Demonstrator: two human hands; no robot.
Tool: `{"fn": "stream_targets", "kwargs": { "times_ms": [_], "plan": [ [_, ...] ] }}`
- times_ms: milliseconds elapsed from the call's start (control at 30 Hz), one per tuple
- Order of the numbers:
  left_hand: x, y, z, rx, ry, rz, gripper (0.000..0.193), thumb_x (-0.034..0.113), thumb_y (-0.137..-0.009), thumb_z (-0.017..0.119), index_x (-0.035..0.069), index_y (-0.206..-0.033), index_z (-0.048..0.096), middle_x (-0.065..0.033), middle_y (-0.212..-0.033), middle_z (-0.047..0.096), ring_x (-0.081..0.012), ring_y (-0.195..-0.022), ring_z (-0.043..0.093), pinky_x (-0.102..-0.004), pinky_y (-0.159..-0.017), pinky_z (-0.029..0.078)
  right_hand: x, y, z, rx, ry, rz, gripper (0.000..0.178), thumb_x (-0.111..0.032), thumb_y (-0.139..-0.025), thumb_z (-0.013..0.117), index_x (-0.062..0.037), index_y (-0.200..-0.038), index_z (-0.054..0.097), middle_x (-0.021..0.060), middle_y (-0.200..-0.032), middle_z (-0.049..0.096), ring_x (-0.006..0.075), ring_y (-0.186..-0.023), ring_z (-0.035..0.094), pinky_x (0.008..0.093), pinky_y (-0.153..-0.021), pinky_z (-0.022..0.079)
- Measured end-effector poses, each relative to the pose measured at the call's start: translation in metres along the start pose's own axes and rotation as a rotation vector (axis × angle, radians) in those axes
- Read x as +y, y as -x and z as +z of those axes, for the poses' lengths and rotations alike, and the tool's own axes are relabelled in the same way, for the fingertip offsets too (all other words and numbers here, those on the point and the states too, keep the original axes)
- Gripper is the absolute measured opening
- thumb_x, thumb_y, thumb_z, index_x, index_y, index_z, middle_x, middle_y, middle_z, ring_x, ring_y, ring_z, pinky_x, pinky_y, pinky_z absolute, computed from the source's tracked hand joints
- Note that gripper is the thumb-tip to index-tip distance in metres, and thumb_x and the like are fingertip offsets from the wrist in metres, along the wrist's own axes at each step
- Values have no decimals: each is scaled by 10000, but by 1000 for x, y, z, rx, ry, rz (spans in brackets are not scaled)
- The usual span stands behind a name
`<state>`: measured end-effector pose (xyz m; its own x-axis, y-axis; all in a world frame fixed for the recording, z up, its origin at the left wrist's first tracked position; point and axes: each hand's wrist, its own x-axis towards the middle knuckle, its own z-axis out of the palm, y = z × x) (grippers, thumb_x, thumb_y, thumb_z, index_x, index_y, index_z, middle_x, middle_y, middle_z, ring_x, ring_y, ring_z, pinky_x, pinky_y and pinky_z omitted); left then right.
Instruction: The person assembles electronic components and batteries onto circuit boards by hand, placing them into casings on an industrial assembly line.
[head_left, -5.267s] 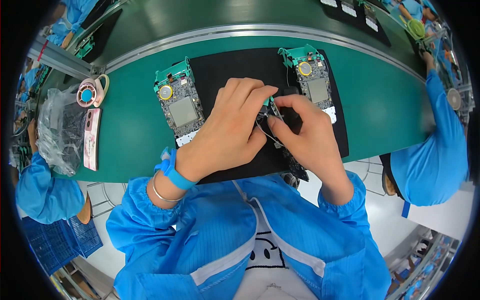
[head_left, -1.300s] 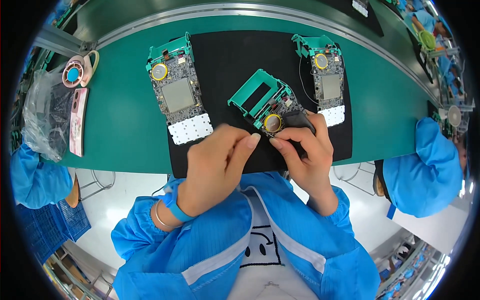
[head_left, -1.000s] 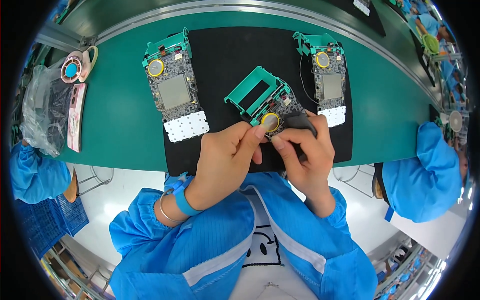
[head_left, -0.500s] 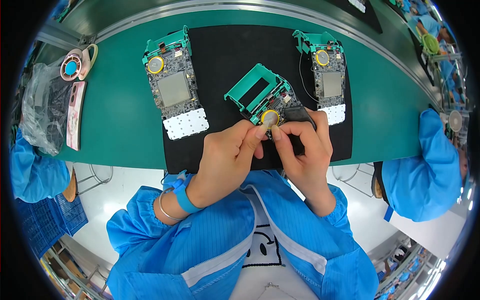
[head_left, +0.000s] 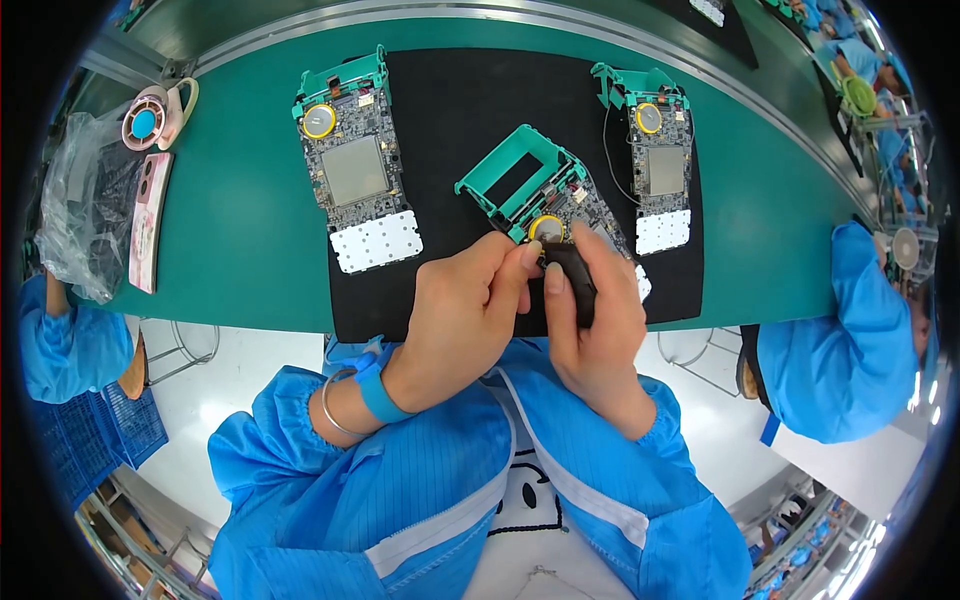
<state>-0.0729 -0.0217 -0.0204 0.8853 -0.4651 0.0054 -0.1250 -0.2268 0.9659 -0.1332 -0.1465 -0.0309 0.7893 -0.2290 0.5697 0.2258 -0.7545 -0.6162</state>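
A circuit board (head_left: 590, 207) with a green plastic frame (head_left: 515, 175) at its far end lies tilted on the black mat, right of centre. At its left edge, beside the yellow-ringed coin cell (head_left: 547, 230), the thumb and fingers of my left hand (head_left: 465, 300) pinch together on the board. My right hand (head_left: 605, 325) grips a rounded black handheld tool (head_left: 571, 283), whose exact kind I cannot make out. That tool's end points at the board beside the coin cell, but my fingertips hide the contact point. Part of the board's white dotted pad shows beyond my right hand.
Similar boards lie on the black mat (head_left: 450, 110), a left one (head_left: 354, 172) and a right one (head_left: 663, 170) with a thin wire. On the green table (head_left: 240, 210) at left are a phone (head_left: 150, 222), a small fan (head_left: 144, 124) and a clear plastic bag (head_left: 85, 205). People in blue sleeves sit either side.
My right hand has brought the black tool from beyond its fingers into its grip, toward the coin cell. My left hand stays at the board's edge.
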Motion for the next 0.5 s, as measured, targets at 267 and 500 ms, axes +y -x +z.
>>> {"fn": "stream_targets", "kwargs": {
  "times_ms": [267,500],
  "plan": [
    [-3,1,1,8,9,16,231,148,-941,553,-5,-775,599,-87,-553,573,-153,-437,555,-277,-416,413,2,8,-2,-39,-25,20,263,27,-823,635,25,-1081,583,154,-928,616,231,-779,600,296,-682,481],
    [-5,0,2,-5,47,4,252,168,-947,549,-6,-770,594,-94,-556,580,-166,-442,566,-277,-415,412,2,4,2,-30,20,-23,247,7,-831,644,12,-1071,588,116,-842,624,169,-702,591,268,-617,475]
  ]
}}
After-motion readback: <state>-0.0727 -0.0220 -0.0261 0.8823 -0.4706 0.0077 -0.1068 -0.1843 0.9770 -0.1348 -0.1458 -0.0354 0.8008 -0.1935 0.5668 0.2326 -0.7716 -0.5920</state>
